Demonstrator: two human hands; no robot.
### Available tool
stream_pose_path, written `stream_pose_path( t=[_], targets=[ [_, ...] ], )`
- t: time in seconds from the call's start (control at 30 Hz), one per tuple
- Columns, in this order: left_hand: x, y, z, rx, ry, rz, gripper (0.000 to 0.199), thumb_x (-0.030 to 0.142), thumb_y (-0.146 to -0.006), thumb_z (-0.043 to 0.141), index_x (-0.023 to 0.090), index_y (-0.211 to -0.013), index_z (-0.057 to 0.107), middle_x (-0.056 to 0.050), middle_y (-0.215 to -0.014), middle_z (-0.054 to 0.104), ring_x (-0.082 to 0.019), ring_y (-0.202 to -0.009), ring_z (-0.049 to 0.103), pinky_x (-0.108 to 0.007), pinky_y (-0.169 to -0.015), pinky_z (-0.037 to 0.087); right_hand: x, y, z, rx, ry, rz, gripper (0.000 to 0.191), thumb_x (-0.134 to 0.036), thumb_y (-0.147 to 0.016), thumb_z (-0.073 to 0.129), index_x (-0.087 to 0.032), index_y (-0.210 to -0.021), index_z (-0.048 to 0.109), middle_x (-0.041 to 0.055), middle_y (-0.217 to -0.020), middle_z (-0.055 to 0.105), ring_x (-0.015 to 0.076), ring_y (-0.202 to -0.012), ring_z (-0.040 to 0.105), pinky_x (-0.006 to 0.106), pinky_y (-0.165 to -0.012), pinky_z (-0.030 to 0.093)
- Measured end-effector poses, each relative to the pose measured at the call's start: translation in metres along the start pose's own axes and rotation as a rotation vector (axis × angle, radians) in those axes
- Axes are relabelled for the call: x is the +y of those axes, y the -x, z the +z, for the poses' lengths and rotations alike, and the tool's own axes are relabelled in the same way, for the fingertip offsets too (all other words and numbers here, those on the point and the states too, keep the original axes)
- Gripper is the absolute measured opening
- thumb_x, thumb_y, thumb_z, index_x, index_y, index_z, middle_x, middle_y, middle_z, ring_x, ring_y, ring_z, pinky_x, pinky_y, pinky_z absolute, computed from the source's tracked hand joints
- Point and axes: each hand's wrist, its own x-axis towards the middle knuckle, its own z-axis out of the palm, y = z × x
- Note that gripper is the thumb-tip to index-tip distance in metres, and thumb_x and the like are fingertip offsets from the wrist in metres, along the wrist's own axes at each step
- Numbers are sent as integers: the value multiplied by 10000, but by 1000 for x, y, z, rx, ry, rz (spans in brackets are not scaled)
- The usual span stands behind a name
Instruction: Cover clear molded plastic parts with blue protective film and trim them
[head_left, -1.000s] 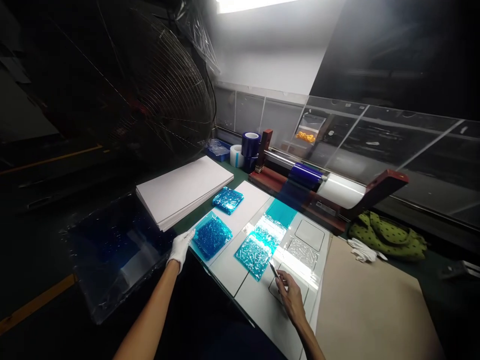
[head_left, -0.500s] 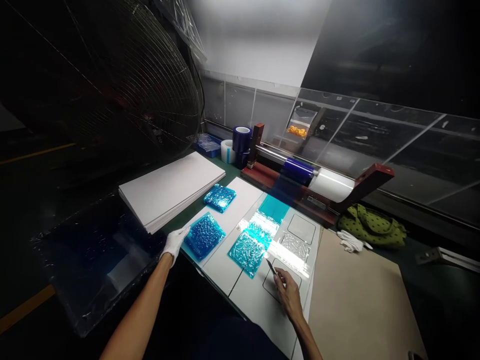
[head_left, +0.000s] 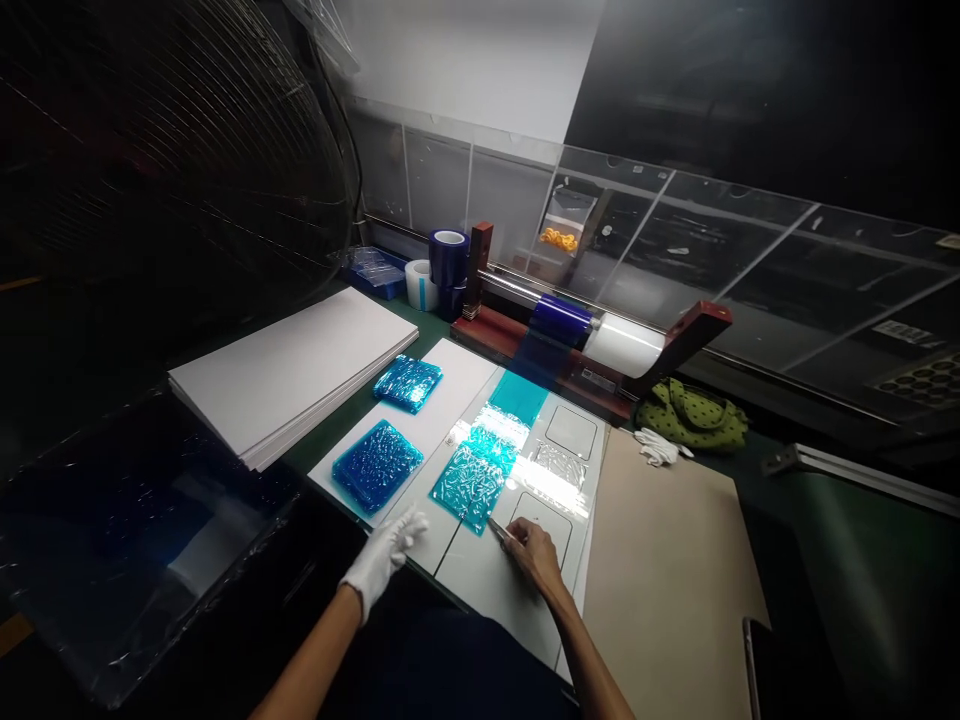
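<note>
My left hand (head_left: 384,560) wears a white glove and hovers at the near edge of the white board (head_left: 450,400), its fingers spread and holding nothing. A blue film-wrapped textured sheet (head_left: 377,465) lies just beyond that hand, not touching it. My bare right hand (head_left: 534,555) pinches a small craft knife (head_left: 498,531), its tip near the corner of a teal, crinkled film sheet (head_left: 469,488). Further back lies a smaller blue wrapped sheet (head_left: 408,383). A strip of teal film (head_left: 519,398) runs towards the roller.
A stack of white boards (head_left: 292,370) lies at left, beside a dark plastic-wrapped panel (head_left: 135,520). A tan board (head_left: 667,570) lies at right. Behind stand a film roller (head_left: 592,335), tape rolls (head_left: 448,258), a green bag (head_left: 690,418) and white gloves (head_left: 656,447). A large fan (head_left: 172,130) looms upper left.
My gloved left hand has drawn back from the blue sheet towards me, and its fingers have spread. The whole scene has shifted left in view as my head turned.
</note>
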Motion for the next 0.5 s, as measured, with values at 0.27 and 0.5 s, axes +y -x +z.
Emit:
stream_pose_path(
  t=[0.27, 0.5],
  targets=[
    [-14, -25, 44, -142, 100, -154, 242, 244, -886, 517, 148, -1102, 567, -65, -886, 628, -10, -490, 451, -106, -357, 259, -4, 4, 7, -206, -451, 52, 242, -397, -662, 591, -176, -759, 577, -25, -622, 518, 119, -536, 502, 242, -500, 394],
    [-22, -38, 49, 17, -16, 62, 204, 329, -871, 553, 126, -866, 562, 57, -652, 497, -24, -450, 378, -153, -392, 324, 7, 4, 0, -150, -483, 33, 221, -374, -660, 609, -171, -743, 578, -33, -613, 507, 100, -506, 476, 227, -473, 386]
  ],
)
